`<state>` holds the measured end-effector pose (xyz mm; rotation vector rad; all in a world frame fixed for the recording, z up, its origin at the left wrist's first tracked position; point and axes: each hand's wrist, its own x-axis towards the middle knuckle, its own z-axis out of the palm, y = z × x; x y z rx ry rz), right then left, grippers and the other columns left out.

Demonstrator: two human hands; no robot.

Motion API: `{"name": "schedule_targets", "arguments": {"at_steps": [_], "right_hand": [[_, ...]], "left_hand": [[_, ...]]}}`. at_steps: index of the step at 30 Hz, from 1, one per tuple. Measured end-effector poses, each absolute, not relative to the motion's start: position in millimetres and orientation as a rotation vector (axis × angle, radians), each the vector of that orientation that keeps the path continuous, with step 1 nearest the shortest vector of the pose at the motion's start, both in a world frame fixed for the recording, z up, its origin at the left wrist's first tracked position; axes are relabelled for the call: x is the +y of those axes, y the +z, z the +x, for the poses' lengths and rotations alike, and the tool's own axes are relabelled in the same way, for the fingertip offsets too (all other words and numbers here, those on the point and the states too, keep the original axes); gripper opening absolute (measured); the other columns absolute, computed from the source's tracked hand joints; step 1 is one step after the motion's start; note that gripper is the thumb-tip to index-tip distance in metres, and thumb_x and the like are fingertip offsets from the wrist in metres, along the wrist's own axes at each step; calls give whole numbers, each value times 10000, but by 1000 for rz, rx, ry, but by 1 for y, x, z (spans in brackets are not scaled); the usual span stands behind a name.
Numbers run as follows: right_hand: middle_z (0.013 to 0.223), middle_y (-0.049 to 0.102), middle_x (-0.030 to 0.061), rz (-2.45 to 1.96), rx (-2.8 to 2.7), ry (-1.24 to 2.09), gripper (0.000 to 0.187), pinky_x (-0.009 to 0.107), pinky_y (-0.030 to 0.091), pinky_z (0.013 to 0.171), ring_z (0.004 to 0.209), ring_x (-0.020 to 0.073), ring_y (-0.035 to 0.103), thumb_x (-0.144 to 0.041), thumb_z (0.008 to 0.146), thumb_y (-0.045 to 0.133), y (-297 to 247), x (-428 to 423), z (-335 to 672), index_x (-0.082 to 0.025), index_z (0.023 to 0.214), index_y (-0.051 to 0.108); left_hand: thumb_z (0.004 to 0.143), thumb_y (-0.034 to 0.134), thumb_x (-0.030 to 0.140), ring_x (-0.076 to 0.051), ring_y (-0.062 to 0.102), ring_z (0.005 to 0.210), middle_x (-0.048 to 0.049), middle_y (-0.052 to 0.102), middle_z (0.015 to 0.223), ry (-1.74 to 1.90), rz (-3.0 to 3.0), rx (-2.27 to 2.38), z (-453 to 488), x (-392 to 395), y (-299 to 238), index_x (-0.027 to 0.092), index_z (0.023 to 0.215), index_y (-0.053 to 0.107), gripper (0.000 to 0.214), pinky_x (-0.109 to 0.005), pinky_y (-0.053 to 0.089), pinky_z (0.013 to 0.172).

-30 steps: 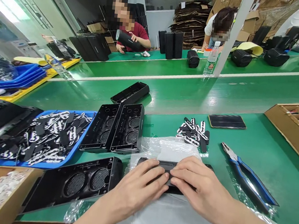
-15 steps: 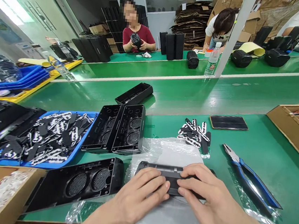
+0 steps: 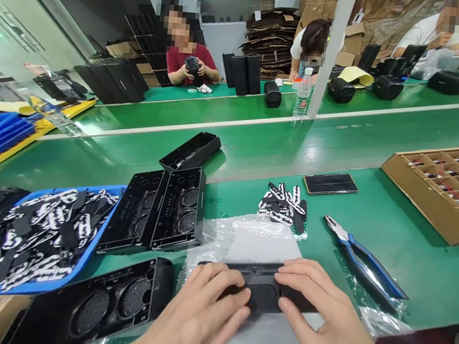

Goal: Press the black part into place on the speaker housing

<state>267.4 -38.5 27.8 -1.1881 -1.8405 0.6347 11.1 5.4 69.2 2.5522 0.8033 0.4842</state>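
A black plastic speaker part (image 3: 263,291) lies on a white foam sheet (image 3: 264,243) at the table's near edge. My left hand (image 3: 203,313) presses on its left half, fingers curled over it. My right hand (image 3: 315,313) covers its right half in the same way. A black speaker shell (image 3: 91,302) with two round grilles lies just left of my left hand. Two more open shells (image 3: 158,214) stand side by side behind it. A small pile of black-and-white strips (image 3: 283,204) sits beyond the foam sheet.
Blue-handled pliers (image 3: 361,260) lie to the right, a phone (image 3: 329,183) farther back. A blue tray (image 3: 41,229) of strips is at left, a divided cardboard box (image 3: 435,183) at right. Another shell (image 3: 191,151) rests on the green belt. People work across the belt, near a bottle (image 3: 302,95).
The view has shifted right and down. My hands have slid a little along the black part, which still lies on the foam. The person in red has lowered the black object they hold.
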Motion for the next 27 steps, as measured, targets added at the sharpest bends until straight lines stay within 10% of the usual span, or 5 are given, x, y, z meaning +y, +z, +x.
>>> {"name": "schedule_targets", "arguments": {"at_steps": [27], "right_hand": [[1005, 650, 85, -1033, -1623, 643, 289, 412, 533, 957, 1004, 193, 607, 19, 954, 470, 22, -36, 266, -154, 1114, 636]], "left_hand": [[988, 661, 14, -142, 581, 892, 64, 612, 924, 104, 1953, 880, 67, 48, 88, 263, 931, 671, 256, -244, 414, 796]]}}
